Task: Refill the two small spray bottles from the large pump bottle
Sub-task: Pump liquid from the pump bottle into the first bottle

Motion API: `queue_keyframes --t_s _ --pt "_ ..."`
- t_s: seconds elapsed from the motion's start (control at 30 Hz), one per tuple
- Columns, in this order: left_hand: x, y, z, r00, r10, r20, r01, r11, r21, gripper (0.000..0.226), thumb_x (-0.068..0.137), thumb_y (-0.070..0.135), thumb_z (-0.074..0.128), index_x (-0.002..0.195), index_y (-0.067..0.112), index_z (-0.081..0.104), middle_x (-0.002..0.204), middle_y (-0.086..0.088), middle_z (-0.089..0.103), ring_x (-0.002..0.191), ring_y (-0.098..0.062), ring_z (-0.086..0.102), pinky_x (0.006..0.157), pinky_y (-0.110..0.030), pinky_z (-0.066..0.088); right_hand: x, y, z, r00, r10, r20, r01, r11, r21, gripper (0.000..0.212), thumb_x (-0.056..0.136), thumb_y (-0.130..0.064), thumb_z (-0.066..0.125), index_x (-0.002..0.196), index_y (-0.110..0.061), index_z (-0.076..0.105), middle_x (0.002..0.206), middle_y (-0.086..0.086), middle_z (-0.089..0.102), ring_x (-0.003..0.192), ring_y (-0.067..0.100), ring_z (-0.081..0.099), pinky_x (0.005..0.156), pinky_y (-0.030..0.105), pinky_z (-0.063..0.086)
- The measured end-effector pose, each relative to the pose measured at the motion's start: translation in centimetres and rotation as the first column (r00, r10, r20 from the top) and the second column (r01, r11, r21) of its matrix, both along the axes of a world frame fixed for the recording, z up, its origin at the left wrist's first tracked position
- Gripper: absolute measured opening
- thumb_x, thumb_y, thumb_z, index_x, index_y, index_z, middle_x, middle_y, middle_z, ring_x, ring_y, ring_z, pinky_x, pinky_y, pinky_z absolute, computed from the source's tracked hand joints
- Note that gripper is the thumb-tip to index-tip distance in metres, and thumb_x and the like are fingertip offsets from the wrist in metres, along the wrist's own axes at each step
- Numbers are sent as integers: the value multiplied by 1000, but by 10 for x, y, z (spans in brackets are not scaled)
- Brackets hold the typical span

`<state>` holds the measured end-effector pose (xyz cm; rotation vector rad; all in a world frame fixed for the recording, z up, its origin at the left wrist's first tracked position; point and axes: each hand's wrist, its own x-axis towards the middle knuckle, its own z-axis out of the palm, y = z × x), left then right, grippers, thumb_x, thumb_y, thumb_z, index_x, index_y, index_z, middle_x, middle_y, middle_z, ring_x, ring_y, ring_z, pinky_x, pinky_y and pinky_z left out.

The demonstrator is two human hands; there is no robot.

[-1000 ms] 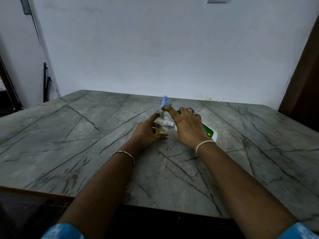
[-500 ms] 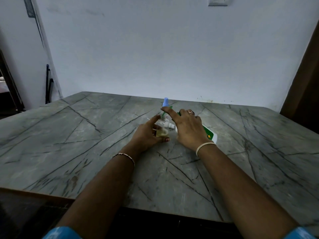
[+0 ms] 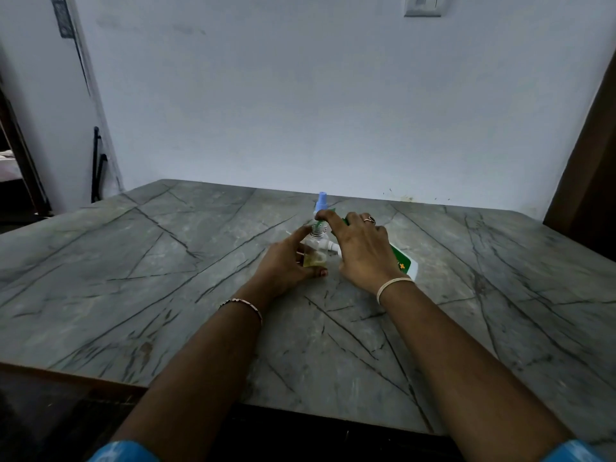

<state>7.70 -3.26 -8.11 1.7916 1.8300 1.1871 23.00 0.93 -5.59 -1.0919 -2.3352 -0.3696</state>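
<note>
My left hand grips a small clear bottle that stands on the table with a little yellowish liquid in its bottom. My right hand holds the large green and white pump bottle, which is tilted low over the table. Its index finger lies stretched over the pump head. The white pump spout points at the neck of the clear bottle. Just behind them stands a second small spray bottle with a light blue top, mostly hidden by my fingers.
The grey veined stone table stretches wide on both sides of my hands. Its near edge is close to my body. A white wall rises behind the far edge. Dark door frames stand at far left and far right.
Both hands and the bottles stay where they were. Only the view has shifted slightly.
</note>
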Motion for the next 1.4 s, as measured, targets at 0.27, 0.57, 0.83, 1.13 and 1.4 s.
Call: queue_keyframes --t_s 0.27,0.57,0.83,1.13,1.4 --pt "0 1 -1 1000 0 -7 0 1000 2 96 68 27 83 146 29 27 120 -4 62 102 -17 63 94 -34 51 8 2 1 1000 24 19 -23 1000 -11 92 79 -5 66 146 -42 15 113 9 53 112 30 49 91 47 44" --pt "-2 1 -1 1000 -5 -13 5 1000 23 96 65 28 85 145 28 30 115 -1 63 97 -14 62 89 -28 50 4 3 2 998 54 -15 -54 998 -35 88 76 -5 66 143 -39 22 109 8 52 110 30 49 89 46 44" --pt "-3 3 -2 1000 -5 -25 6 1000 23 95 67 28 84 145 29 30 116 -3 63 96 -14 62 88 -26 49 5 3 3 998 63 -9 -63 996 -59 86 77 -5 64 143 -39 22 107 7 52 109 31 48 88 47 44" --pt "-3 4 -2 1000 -1 -28 2 1000 31 95 66 28 84 145 28 30 116 -2 64 94 -13 63 85 -24 49 8 1 3 999 45 29 -44 999 -25 91 80 -6 63 147 -42 14 111 9 51 111 30 48 89 45 43" --pt "-2 2 -1 1000 -4 -29 6 999 44 96 64 27 86 144 27 32 113 -3 65 93 -14 65 85 -25 50 8 -1 2 999 16 45 -15 1000 -13 90 79 -8 66 145 -42 14 113 10 52 111 31 49 90 46 44"
